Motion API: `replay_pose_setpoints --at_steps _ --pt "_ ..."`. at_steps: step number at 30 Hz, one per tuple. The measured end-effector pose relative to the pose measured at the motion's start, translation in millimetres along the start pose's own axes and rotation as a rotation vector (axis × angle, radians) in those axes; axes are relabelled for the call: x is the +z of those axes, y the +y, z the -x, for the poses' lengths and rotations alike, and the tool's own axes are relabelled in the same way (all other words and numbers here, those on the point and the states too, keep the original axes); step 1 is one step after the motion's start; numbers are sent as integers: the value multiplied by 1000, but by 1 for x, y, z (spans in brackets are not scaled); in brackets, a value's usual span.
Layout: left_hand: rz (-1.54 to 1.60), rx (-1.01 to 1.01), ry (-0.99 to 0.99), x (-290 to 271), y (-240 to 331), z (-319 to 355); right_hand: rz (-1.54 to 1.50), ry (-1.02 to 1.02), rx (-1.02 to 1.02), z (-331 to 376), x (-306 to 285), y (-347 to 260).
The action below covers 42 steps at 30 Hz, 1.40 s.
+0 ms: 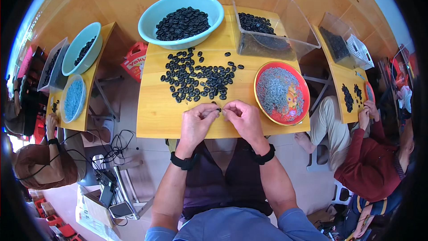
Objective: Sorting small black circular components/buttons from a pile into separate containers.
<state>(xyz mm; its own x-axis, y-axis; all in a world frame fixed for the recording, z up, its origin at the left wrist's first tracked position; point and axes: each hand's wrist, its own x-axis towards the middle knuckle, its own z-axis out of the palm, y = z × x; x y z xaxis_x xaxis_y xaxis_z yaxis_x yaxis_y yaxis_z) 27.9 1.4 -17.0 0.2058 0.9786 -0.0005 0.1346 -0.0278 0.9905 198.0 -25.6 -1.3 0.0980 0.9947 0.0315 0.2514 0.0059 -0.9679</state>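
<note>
At the near edge of the yellow desk (154, 111), two bare hands meet over the wood. The left hand (201, 120) has its thumb and finger pinched on a small black piece (218, 110). The right hand (240, 117) is just beside it, with its fingers bent in close to the piece. I cannot tell if those fingers hold something tiny too. Each wrist has a black band (182, 161) around it.

Just past the hands, lots of black ovals (196, 80) lie spread out on the desk. On the far left is a big pale blue bowl (150, 21) with a heap of black ovals inside. On the far right is a see-through box (301, 29) with more black bits in it. Near the right side sits a round red plate (294, 79), and thin grey bits (273, 90) are piled on it. Off to the right, a person in a dark red top (372, 172) works at another desk (350, 100).
</note>
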Motion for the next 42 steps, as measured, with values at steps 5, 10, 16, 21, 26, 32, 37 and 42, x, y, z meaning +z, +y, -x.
replay_pose_setpoints --at_steps 5,10,16,21,26,32,37,42 --pt "8 -16 2 -3 -4 -1 20 7 -7 -1 6 2" --pt "127 -30 -3 -2 -7 -1 -82 5 5 -3 8 11" --pt "477 107 266 -8 -15 -5 29 94 -19 -12 6 2" --pt "502 75 329 -9 -16 -9 567 38 -162 -15 17 -15" --pt "498 63 257 -6 -18 -9 659 64 -157 -19 27 -13" --pt "470 26 235 -5 -14 -9 625 11 -132 -19 24 -11" --pt "463 28 227 -5 -16 -11 523 -9 -142 -18 25 -16" --pt "440 41 251 -4 -17 -11 658 -39 -280 -18 26 -7"
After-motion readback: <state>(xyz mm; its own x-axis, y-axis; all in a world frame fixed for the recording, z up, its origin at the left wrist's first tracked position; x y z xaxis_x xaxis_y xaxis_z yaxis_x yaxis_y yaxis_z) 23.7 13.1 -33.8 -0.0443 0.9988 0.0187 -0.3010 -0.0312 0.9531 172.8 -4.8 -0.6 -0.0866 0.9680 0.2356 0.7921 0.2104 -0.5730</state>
